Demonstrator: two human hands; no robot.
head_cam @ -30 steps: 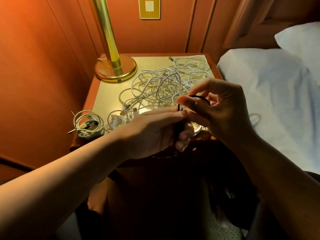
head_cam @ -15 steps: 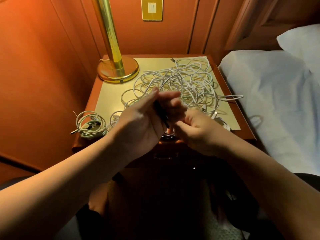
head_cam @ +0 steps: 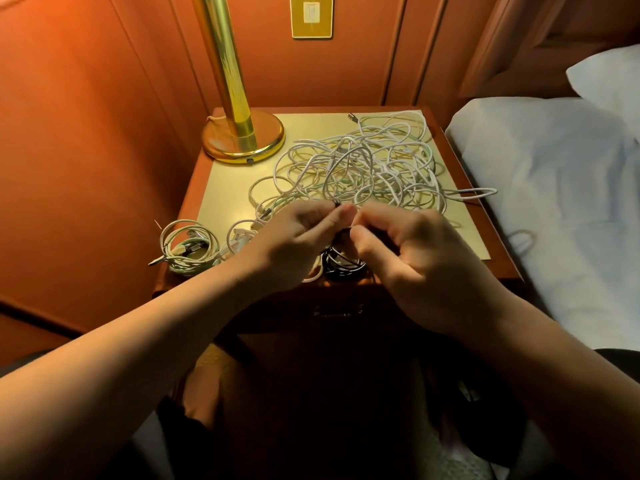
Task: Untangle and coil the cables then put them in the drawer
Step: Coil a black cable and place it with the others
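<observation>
1. Over the nightstand (head_cam: pixel 221 188), the left hand (head_cam: pixel 294 244) and right hand (head_cam: pixel 419 261) both pinch a black cable (head_cam: pixel 341 263), apparently finishing its coil.
2. Behind them lies the white tangle (head_cam: pixel 363 168); 2 finished coils (head_cam: pixel 188 245) wait at left; the drawer (head_cam: pixel 337 311) below is closed.

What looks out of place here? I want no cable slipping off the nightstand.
One white loop of the tangled pile pokes past the nightstand's right edge, towards the bed.

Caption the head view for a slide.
Both hands, left and right, pinch a coiled black cable before tangled white cables.
</observation>
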